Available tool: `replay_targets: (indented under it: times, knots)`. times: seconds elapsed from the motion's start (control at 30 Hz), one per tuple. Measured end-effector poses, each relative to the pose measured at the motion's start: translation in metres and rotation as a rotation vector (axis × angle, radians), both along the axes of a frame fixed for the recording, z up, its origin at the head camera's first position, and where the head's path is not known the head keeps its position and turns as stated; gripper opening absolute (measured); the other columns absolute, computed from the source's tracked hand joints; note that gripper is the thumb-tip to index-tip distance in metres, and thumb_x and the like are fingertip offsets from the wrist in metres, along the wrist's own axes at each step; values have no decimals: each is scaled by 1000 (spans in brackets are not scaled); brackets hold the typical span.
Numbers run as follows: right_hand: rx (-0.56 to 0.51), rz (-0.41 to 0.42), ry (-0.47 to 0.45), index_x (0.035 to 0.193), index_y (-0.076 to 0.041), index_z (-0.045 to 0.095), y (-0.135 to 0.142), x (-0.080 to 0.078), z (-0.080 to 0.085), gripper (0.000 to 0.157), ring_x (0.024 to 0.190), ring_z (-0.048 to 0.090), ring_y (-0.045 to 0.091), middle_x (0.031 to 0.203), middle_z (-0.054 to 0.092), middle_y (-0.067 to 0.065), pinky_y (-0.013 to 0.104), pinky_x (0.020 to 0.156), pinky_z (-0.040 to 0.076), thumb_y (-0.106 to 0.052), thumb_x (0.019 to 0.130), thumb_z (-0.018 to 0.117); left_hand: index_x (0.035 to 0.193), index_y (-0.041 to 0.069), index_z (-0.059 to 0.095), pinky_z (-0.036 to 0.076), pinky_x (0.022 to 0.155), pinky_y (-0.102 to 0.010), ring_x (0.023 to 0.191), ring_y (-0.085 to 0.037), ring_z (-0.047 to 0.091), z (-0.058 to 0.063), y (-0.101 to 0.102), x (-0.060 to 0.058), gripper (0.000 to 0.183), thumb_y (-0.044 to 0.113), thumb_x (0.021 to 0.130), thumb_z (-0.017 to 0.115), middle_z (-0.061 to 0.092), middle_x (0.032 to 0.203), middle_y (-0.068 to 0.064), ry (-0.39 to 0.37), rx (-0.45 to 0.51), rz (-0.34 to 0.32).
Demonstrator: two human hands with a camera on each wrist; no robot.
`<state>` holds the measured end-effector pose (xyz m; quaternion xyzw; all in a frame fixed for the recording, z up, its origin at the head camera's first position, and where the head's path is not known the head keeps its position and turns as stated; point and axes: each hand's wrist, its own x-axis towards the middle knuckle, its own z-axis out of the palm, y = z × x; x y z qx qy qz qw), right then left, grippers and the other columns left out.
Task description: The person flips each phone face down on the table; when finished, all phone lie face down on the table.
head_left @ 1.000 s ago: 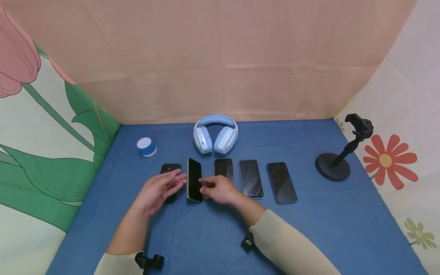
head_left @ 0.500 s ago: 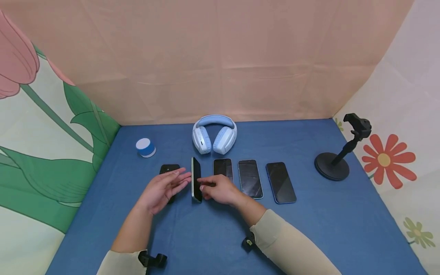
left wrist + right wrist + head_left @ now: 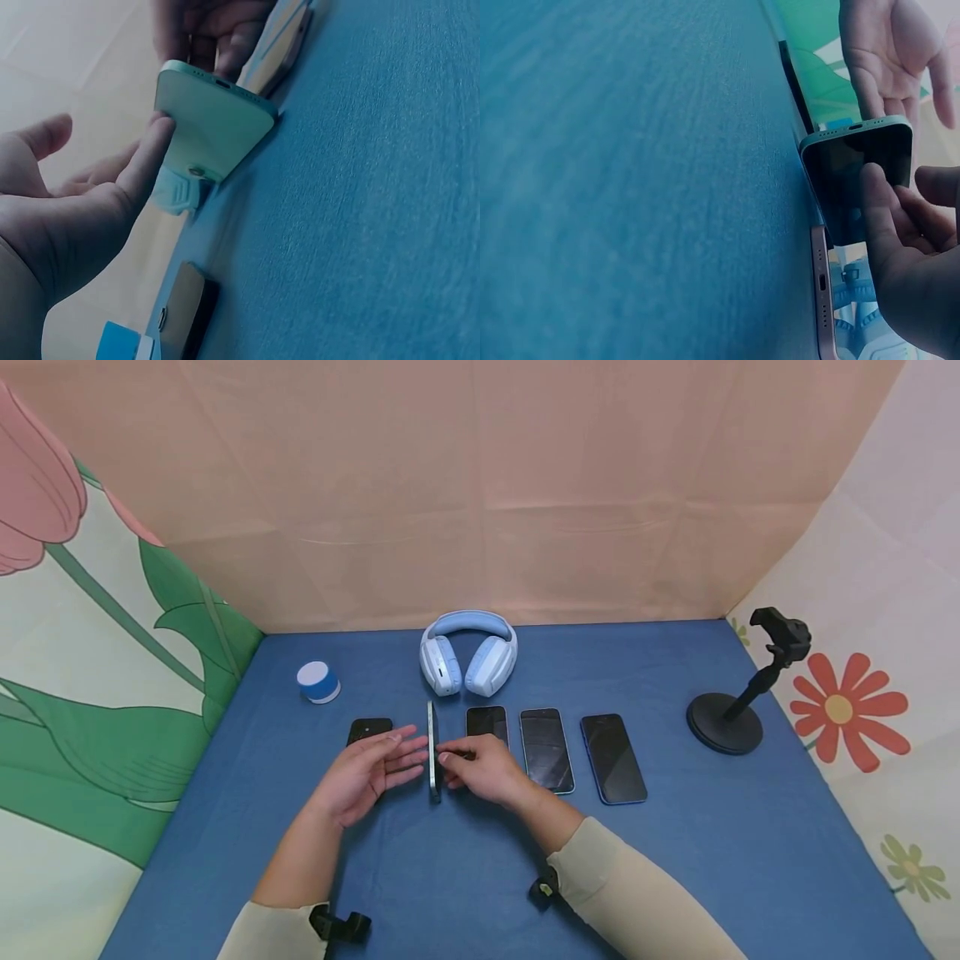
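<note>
A pale green smartphone (image 3: 432,752) with a black screen stands on its long edge on the blue cloth, between the two hands. My left hand (image 3: 375,772) is palm up, its straight fingertips at the phone's green back (image 3: 214,124). From the other side, my right hand (image 3: 483,768) touches the dark screen (image 3: 840,184) with a fingertip; its thumb stays apart from the phone. Beyond the left fingers lies a black phone (image 3: 367,728), partly hidden by that hand. Another phone (image 3: 487,722) lies just past the right hand, which covers its near part.
Two more phones lie to the right, one grey-screened (image 3: 547,752) and one with a blue edge (image 3: 613,760). Light blue headphones (image 3: 469,652) stand at the back. A blue-and-white round container (image 3: 318,682) is at the back left, a black stand (image 3: 726,724) at the right.
The green phone has tilted up from a lean, screen facing up, to nearly vertical, its top edge swinging right. My left hand has moved right with it; the right hand has barely moved.
</note>
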<state>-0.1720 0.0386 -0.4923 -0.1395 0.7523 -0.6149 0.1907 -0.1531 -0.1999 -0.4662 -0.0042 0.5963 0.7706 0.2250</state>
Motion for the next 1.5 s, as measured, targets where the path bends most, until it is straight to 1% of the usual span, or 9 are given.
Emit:
replay_targets:
  times: [0.13, 0.27, 0.5, 0.67, 0.8, 0.97, 1.07, 1.23, 1.5]
  knots:
    - [4, -12, 7, 125, -5, 75, 2, 0, 1, 29, 75, 75, 23, 86, 75, 9, 42, 70, 64, -22, 103, 66, 160, -2, 31, 52, 105, -46, 134, -29, 59, -2, 3, -1, 66, 35, 110, 54, 50, 154, -21, 8, -2, -22]
    - [16, -15, 15, 123, -5, 75, 4, -2, 1, 28, 73, 74, 23, 84, 75, 9, 37, 66, 63, -24, 103, 67, 161, 0, 29, 51, 107, -50, 137, -30, 56, -4, 5, -1, 64, 35, 112, 49, 49, 156, -20, 7, -9, -50]
    - [52, -30, 39, 120, -5, 75, 6, -3, 0, 29, 68, 72, 19, 84, 76, 6, 33, 60, 61, -25, 100, 70, 162, 2, 30, 51, 106, -51, 139, -29, 54, -8, 8, -1, 64, 37, 111, 49, 50, 156, -17, -14, -11, -76]
    - [44, -53, 6, 118, -3, 75, 7, -2, 1, 29, 66, 71, 20, 84, 77, 6, 34, 59, 61, -24, 98, 73, 161, 2, 32, 50, 107, -50, 139, -29, 54, -9, 10, 0, 67, 39, 110, 52, 52, 154, -16, -23, -27, -83]
    - [35, -65, -10, 117, -2, 75, 8, -3, 1, 29, 66, 72, 21, 85, 76, 7, 36, 60, 61, -23, 97, 74, 160, 3, 35, 46, 112, -48, 142, -30, 50, -9, 10, 0, 67, 42, 108, 54, 52, 154, -15, -18, -84, -69]
    - [8, -72, -44, 119, 0, 74, 10, -2, 0, 29, 68, 73, 22, 88, 76, 9, 38, 63, 63, -20, 97, 74, 159, 2, 36, 38, 119, -47, 147, -32, 43, -12, 8, 1, 69, 43, 108, 55, 46, 158, -18, -27, -145, -49]
    - [-17, -77, -76, 120, 2, 73, 11, -2, 0, 29, 70, 73, 21, 89, 76, 11, 39, 66, 64, -17, 97, 73, 160, 0, 33, 36, 119, -47, 148, -34, 42, -15, 7, 1, 69, 42, 108, 54, 42, 160, -22, -32, -167, -55]
    - [-50, -87, -115, 119, 3, 72, 13, -2, 0, 28, 70, 72, 20, 90, 75, 11, 39, 69, 65, -14, 97, 73, 160, 0, 33, 36, 119, -46, 148, -34, 41, -17, 7, 2, 68, 40, 109, 53, 40, 161, -23, -45, -180, -61]
    - [-88, -103, -161, 120, 5, 71, 14, -1, 0, 28, 70, 73, 18, 92, 75, 14, 39, 71, 65, -10, 97, 72, 160, -3, 31, 37, 118, -45, 148, -34, 41, -18, 9, 2, 67, 37, 110, 51, 38, 161, -23, -53, -163, -67]
